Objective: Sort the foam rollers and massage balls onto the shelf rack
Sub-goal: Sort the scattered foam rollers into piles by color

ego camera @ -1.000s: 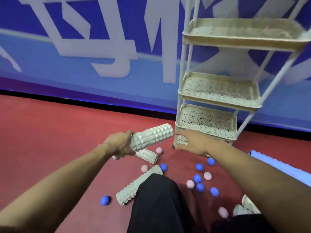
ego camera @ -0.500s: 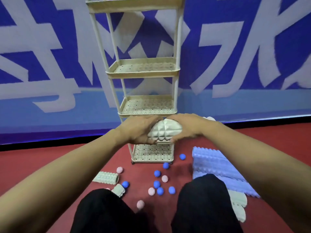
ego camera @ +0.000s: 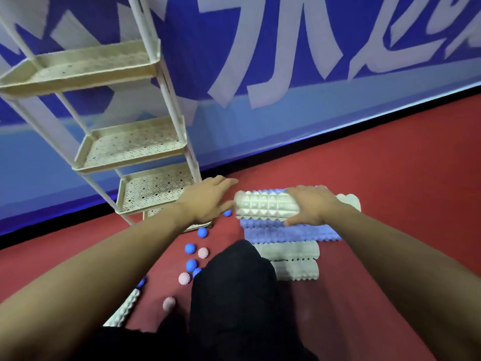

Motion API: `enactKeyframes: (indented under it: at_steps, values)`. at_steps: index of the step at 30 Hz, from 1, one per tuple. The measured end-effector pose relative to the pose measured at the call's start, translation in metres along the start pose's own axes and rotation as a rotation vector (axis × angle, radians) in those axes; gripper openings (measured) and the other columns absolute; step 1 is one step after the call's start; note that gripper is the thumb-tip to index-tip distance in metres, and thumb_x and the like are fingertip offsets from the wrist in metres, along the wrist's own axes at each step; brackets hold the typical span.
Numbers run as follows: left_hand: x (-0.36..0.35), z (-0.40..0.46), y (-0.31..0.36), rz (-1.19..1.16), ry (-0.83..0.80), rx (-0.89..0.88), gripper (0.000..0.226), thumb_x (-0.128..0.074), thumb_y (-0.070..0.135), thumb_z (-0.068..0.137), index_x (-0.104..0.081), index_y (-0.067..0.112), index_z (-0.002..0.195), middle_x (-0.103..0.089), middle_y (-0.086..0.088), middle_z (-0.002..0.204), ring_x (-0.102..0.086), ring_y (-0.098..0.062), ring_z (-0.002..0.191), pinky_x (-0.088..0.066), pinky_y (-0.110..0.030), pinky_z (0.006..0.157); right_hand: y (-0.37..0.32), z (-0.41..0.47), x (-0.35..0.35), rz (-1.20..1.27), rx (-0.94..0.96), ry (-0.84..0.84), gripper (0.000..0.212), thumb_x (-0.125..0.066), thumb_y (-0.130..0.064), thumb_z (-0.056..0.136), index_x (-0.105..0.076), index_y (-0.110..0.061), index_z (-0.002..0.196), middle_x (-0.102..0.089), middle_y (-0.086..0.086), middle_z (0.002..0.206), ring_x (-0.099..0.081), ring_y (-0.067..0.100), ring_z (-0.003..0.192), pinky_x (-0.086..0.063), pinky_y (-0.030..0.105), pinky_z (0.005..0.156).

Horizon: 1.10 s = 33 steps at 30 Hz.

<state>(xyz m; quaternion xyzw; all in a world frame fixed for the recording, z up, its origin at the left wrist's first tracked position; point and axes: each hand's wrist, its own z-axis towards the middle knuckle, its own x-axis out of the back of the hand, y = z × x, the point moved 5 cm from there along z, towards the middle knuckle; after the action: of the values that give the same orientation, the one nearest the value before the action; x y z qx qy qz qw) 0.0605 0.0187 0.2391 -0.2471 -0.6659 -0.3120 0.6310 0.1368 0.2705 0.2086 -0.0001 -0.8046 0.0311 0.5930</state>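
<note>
My right hand (ego camera: 311, 205) curls over the white foam roller (ego camera: 265, 205), fingers wrapped round its right end, holding it level above the blue rollers (ego camera: 289, 231) on the red floor (ego camera: 390, 178) at approx 1 o'clock from my knee (ego camera: 231, 277). My left hand (ego camera: 208, 200) is spread flat w/ fingers straight, fingertips just beside the roller's left end, gripping nothing. Shelf rack (ego camera: 130, 149) stands at 10 o'clock w/ bare trays; blue & pink massage balls (ego camera: 194, 254) lie scattered below it, and two more white rollers (ego camera: 291, 259) lie at 2 o'clock by my knee.
</note>
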Motion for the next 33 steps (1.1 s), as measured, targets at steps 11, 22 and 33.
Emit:
enactKeyframes:
  at_steps: [11, 22, 33]
  values:
    - [-0.14, 0.01, -0.075, -0.236, -0.126, 0.308, 0.049, -0.047, 0.049, 0.099, -0.045, 0.024, 0.141, -0.05, -0.006, 0.139, -0.053, -0.028, 0.125, -0.041, -0.039, 0.102, 0.041, 0.051, -0.218, -0.006, -0.091, -0.227, 0.091, -0.068, -0.067, 0.076, -0.033, -0.024, 0.148, -0.045, 0.001, 0.147, -0.041, 0.026, 0.135, -0.027, 0.046, 0.108]
    - [-0.25, -0.047, -0.16, -0.341, -0.404, 0.489, 0.062, -0.033, 0.069, 0.091, -0.042, 0.029, 0.138, -0.053, -0.004, 0.133, -0.061, -0.029, 0.112, -0.048, -0.045, 0.097, 0.014, 0.115, -0.315, -0.004, -0.077, -0.337, 0.077, -0.067, -0.043, 0.088, -0.027, -0.019, 0.151, -0.038, 0.003, 0.152, -0.034, 0.026, 0.141, -0.025, 0.04, 0.113]
    - [-0.248, -0.07, -0.178, -0.337, -0.444, 0.541, 0.052, -0.041, 0.054, 0.099, -0.039, 0.026, 0.143, -0.049, -0.005, 0.138, -0.058, -0.028, 0.118, -0.045, -0.044, 0.101, -0.024, 0.142, -0.252, 0.146, -0.032, -0.262, 0.075, -0.059, -0.056, 0.092, -0.031, -0.023, 0.154, -0.036, -0.002, 0.157, -0.033, 0.02, 0.144, -0.023, 0.035, 0.118]
